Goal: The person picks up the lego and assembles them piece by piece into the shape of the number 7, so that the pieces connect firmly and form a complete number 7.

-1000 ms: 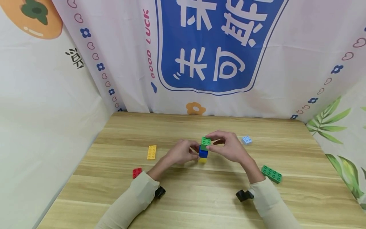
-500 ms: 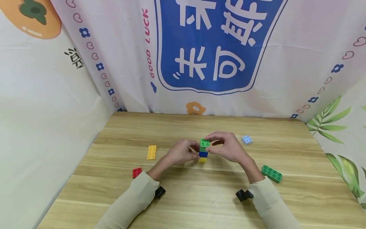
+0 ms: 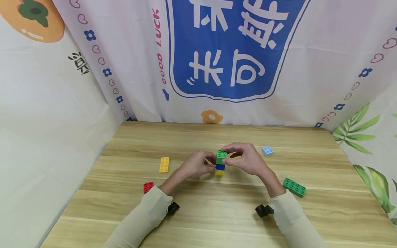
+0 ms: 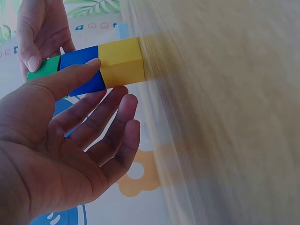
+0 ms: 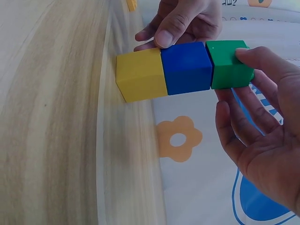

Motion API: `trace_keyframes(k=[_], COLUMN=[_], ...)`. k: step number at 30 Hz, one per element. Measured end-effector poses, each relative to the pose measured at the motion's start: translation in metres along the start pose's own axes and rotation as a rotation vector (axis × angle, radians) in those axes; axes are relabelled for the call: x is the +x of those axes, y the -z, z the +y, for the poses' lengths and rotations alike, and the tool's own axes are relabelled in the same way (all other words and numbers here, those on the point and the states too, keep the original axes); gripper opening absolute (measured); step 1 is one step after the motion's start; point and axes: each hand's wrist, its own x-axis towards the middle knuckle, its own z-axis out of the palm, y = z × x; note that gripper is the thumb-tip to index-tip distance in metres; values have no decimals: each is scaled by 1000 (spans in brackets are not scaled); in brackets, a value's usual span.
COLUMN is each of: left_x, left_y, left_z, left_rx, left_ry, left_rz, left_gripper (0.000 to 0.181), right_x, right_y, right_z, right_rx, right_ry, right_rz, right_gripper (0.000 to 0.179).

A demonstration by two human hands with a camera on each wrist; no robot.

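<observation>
A small tower of building bricks stands upright on the table: a yellow brick at the bottom, a blue brick on it, and a green brick on top. My left hand pinches the tower from the left, its thumb on the blue brick close to the yellow one in the left wrist view. From the right, my right hand grips the green brick between thumb and fingers. In the right wrist view the green brick lines up with the blue one, a thin dark seam between them.
On the wooden table lie a flat orange-yellow brick and a red brick to the left. A light blue brick and a long green brick lie to the right. A printed curtain hangs behind the table.
The green brick has come down and slightly left, from an offset position onto the blue brick, with my right hand on it. My left hand stays at the tower.
</observation>
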Motion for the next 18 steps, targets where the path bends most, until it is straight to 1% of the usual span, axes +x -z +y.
trace_keyframes(k=[13,18], left_x=[1,2], left_y=[0,-1], left_z=[0,0], left_rx=[19,22], left_ry=[-3,-2], left_rz=[1,-2], left_gripper=[28,28], right_x=[2,2], right_y=[0,-1], right_z=[2,2], right_rx=[57,55], right_ry=[-34,-34], right_rz=[-6,-2], right_gripper=[31,31])
